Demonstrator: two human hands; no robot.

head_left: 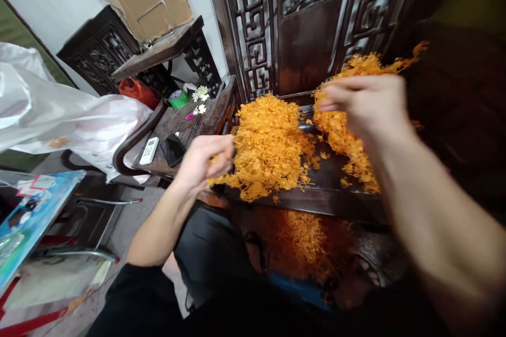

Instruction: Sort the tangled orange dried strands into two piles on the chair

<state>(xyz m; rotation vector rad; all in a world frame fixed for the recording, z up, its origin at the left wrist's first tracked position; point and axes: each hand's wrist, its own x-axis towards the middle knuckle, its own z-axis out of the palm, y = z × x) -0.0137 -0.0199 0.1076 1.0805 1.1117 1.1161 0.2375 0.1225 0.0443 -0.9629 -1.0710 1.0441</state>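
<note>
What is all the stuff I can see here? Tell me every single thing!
Stringy heap: one, orange, on the dark wooden seat.
Stringy clump: one, orange, right of the heap.
Strands in a bag: some, orange, below the seat.
Carved panel: one, dark brown, behind.
Remote: one, white, on the side table.
Phone: one, black, beside the remote.
Tape roll: one, green, farther back.
Plastic bag: one, white, left.
Left hand: pinching strands at the heap's edge.
Right hand: gripping the clump.

Both hands [201, 160] [367, 105] in orange strands [271, 145] (dark wooden seat [328, 197]).
</note>
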